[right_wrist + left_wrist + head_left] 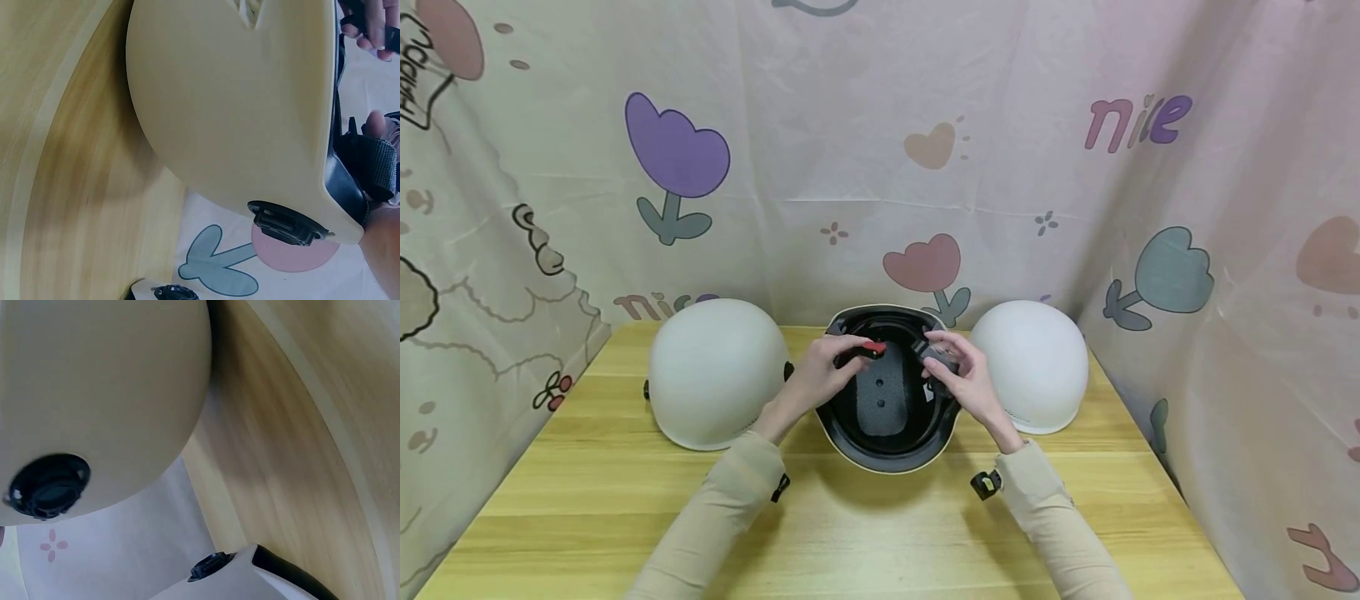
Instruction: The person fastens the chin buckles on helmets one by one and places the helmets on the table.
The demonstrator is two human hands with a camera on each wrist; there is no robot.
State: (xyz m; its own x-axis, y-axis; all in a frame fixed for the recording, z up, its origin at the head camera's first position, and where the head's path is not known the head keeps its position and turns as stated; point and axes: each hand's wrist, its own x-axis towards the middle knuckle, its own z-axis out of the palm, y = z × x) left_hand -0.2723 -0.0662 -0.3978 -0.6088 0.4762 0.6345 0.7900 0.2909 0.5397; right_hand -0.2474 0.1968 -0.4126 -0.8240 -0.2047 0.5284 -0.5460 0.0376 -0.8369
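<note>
An upturned helmet (889, 461) lies in the middle of the table, its black lining and dark grey pad (881, 408) showing in the head view. Over its left side, my left hand (823, 373) pinches a red-and-black buckle (873, 348) between thumb and fingers. Opposite, my right hand (964, 373) holds a dark grey chin strap (937, 358) above the right rim. The two hands are apart, with the helmet's opening below them. In the right wrist view, the strap's webbing (378, 165) lies beside the helmet's edge, under my right thumb.
One white helmet (718, 375) rests dome up to the left, another (1032, 367) to the right, both close beside the middle one. The wooden table (880, 542) ends at a patterned curtain (820, 150) behind and at the sides.
</note>
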